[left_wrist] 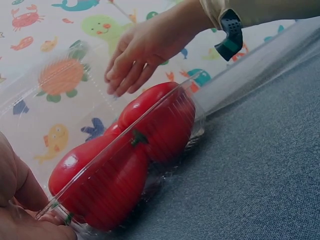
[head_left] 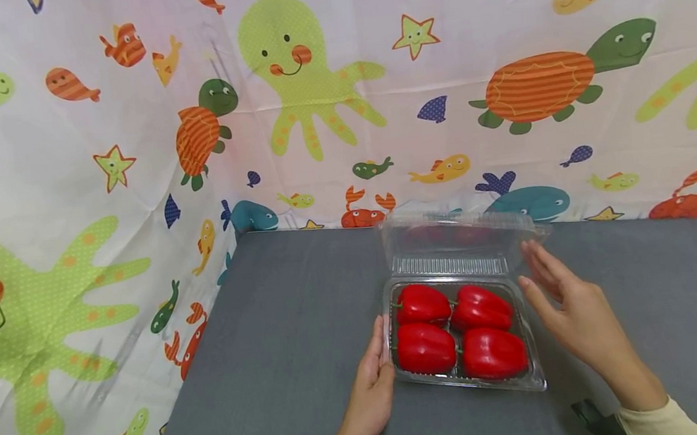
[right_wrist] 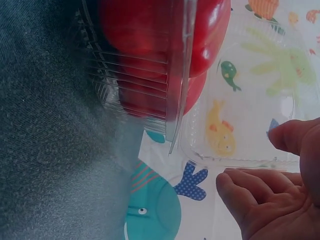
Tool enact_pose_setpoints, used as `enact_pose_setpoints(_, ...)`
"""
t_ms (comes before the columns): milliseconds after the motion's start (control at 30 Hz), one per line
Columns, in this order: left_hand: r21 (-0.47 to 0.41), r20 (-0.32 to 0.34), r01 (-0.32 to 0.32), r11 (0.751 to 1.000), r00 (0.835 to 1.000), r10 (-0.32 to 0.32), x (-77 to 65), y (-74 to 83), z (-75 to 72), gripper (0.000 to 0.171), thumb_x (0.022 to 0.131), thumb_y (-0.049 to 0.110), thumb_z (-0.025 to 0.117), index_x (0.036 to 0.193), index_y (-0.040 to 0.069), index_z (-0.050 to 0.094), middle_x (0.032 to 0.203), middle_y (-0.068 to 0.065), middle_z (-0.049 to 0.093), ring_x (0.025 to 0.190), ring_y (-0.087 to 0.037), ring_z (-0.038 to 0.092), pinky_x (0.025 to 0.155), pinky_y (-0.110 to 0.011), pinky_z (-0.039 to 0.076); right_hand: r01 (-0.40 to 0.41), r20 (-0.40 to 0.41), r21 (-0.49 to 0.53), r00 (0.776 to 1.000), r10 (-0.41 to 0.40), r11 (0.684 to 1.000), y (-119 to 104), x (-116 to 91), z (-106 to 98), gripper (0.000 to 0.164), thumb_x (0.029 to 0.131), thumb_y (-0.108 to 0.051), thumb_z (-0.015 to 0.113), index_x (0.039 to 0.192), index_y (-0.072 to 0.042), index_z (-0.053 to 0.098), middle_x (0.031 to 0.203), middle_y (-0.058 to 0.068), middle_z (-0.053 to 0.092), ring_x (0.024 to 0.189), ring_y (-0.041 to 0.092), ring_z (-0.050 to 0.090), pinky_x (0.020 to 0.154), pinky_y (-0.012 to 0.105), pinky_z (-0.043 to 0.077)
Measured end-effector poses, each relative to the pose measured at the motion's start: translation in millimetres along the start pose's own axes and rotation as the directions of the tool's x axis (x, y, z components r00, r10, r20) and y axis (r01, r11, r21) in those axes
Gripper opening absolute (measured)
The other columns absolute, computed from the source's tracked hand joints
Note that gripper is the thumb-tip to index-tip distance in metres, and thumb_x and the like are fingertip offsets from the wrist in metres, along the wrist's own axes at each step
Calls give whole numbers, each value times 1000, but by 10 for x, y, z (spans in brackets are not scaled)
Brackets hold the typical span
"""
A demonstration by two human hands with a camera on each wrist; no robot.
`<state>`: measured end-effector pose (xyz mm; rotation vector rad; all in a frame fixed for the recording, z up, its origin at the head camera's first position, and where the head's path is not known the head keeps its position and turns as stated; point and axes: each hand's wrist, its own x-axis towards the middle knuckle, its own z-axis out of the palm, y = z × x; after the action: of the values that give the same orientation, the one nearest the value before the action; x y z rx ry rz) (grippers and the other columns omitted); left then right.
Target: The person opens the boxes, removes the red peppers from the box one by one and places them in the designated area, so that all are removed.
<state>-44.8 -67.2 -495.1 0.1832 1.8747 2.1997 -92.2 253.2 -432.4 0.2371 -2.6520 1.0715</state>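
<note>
A clear plastic clamshell container [head_left: 534, 376] rests on the table, its lid [head_left: 449, 263] tipped up and back. Several shiny red bell peppers [head_left: 426, 348] sit in the base in two rows. My left hand [head_left: 369, 396] holds the base's left side near the front corner; in the left wrist view, thumb and fingers [left_wrist: 31, 192] meet around the rim. On the other side, my right hand [head_left: 578, 314] is raised with nothing in it, fingers extended. The right wrist view has its fingertips [right_wrist: 226, 181] close by the edge of the transparent lid.
Grey cloth covers the table [head_left: 284, 337]. A curtain [head_left: 331, 49] printed with sea animals hangs along the back and left side. A dark wrist device [left_wrist: 230, 37] sits at my right cuff.
</note>
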Motion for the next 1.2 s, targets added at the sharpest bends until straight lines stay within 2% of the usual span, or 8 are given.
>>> enact_pose_setpoints(167,-3,3,-6,1000,1000,6,-3,5,-2,72,106,-9,31,171,10,6,178,0,8,163,-19,4,125,-23,17,0,24,4,1000,0,1000,5,23,-2,83,102,-29,72,169,-16,26,162,16,45,137,44,55,93,1,34)
enact_pose_setpoints(467,6,-2,-26,1000,1000,26,22,11,-3,72,106,-9,31,171,10,7,178,0,10,163,-20,4,125,-23,17,-8,56,-4,998,9,1000,8,76,-5,88,103,-36,70,171,-19,17,165,17,40,139,46,53,95,3,34)
enact_pose_setpoints(633,1,12,-32,999,999,32,18,-12,-3,72,106,-9,31,171,10,6,178,-2,8,163,-22,3,124,-17,18,-6,73,10,997,5,1000,19,93,-12,88,103,-35,70,171,-17,16,165,17,39,138,47,53,94,-1,30)
enact_pose_setpoints(733,-4,16,-34,999,999,34,20,-24,-2,72,106,-10,30,171,10,6,178,-2,8,163,-22,2,122,-13,19,-14,87,5,996,13,1000,26,104,-18,88,104,-36,69,171,-16,15,166,17,38,138,48,53,95,2,31)
enact_pose_setpoints(800,-8,12,-34,999,999,35,21,-27,1,72,106,-10,30,171,10,6,178,-2,7,163,-22,2,121,-12,19,-22,98,0,995,21,1000,32,113,-20,89,104,-36,68,171,-15,14,166,17,37,138,49,53,99,11,39)
enact_pose_setpoints(867,-9,5,-27,1000,1000,27,17,-30,2,72,106,-9,31,171,11,7,178,-1,8,163,-21,3,121,-12,20,-32,117,-9,993,33,999,36,119,-15,90,104,-38,68,171,-13,13,166,18,36,138,49,52,102,27,46)
enact_pose_setpoints(1000,-1,-4,-22,1000,1000,22,11,-38,1,72,106,-8,32,171,11,8,178,-1,9,163,-22,5,122,-15,20,-57,150,-16,987,58,998,48,122,-2,92,104,-40,67,170,-8,11,166,21,34,138,51,51,100,57,44)
enact_pose_setpoints(1200,2,-14,-5,1000,1000,5,-3,-35,-1,72,107,-7,34,171,14,9,178,1,11,163,-21,6,124,-20,20,-61,176,-16,982,62,998,90,124,37,94,104,-42,66,170,-5,10,166,23,32,137,53,50,99,59,46)
